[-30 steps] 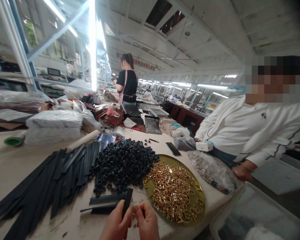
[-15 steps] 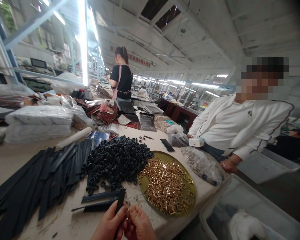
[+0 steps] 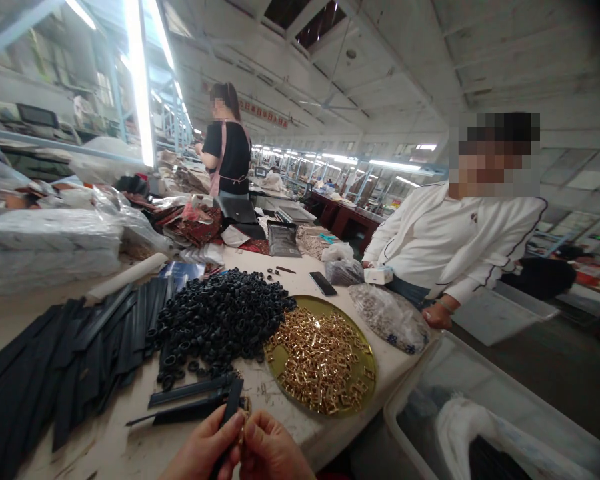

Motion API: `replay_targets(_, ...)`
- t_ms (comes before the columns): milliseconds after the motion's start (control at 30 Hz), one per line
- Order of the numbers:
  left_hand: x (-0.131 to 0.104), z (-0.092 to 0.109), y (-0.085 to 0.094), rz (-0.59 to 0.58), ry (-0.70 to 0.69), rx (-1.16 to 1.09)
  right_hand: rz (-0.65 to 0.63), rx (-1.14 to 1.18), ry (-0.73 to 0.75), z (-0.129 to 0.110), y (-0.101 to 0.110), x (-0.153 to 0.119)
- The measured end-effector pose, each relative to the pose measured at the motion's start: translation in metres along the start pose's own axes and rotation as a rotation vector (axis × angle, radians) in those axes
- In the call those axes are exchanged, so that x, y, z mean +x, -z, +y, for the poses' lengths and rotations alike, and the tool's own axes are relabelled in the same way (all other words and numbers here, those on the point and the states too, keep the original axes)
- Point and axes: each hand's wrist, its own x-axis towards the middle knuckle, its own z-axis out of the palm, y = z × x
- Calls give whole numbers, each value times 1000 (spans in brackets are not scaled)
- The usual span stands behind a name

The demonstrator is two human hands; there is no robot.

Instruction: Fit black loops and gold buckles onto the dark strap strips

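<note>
My left hand, at the bottom centre, is closed around a dark leather strap whose end points up and away. Close against it, my right hand pinches a small gold buckle at the strap's edge; fingers partly hide it. Just beyond my left hand lie a few more dark strap pieces, one with a thin pointed tip. Behind them is a heap of small black loops. To its right a round olive tray holds a pile of gold buckles.
Many long dark strips spread across the left. A phone and a plastic bag of small parts lie beyond the tray. A person in white stands at the right, near a plastic bin. Another person stands farther back.
The whole view has shifted, so the table's contents sit further left and slightly higher. Both hands stay together on the strap and buckle.
</note>
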Motion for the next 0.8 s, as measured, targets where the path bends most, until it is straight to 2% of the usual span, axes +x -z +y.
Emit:
replay_targets(133,5,-5,2,58,-46,121,42,-112,47,0,0,-2)
replay_targets(300,13,-16,11,229,-267,505,339,-561,252,2,-7,-2)
replay_targets(400,8,-12,11,210,-295,667,444,-841,293,-2,-10,-8)
replay_targets(567,3,-4,13,89,-192,579,406,-998,271,-7,-9,-17)
replay_targets(700,3,-2,18,93,-136,538,238,-1035,368,-9,-6,-22)
replay_targets(800,2,-2,21,64,-105,489,298,-970,374,-11,0,-20)
